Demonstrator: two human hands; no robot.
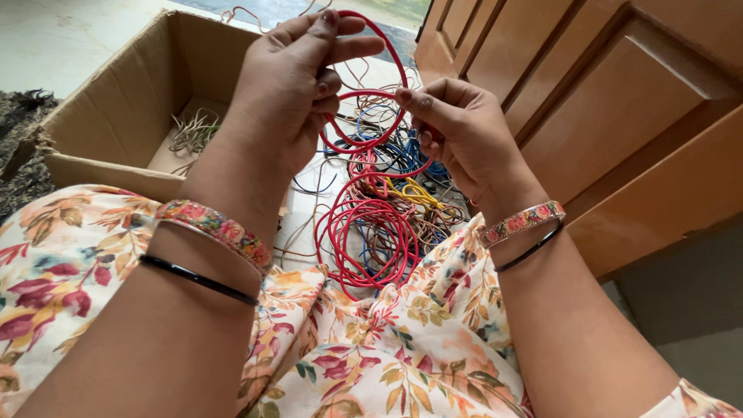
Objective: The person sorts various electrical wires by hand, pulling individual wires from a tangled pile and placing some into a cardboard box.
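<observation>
My left hand (290, 81) is raised and pinches a red wire (385, 46) that loops up over its fingertips. My right hand (457, 128) grips the same red wire lower down, where it curls into a ring between both hands. The wire runs down to a coil of red wire (371, 236) lying in a tangled pile of blue, yellow, brown and red wires (410, 197) on the floor in front of my knees. Both wrists wear a floral bangle and a thin black one.
An open cardboard box (101, 116) stands at the left with a few pale wire bits (193, 131) inside. A wooden door (588, 101) rises at the right. A dark rug (19, 155) lies at the far left. Floral fabric (371, 356) covers my lap.
</observation>
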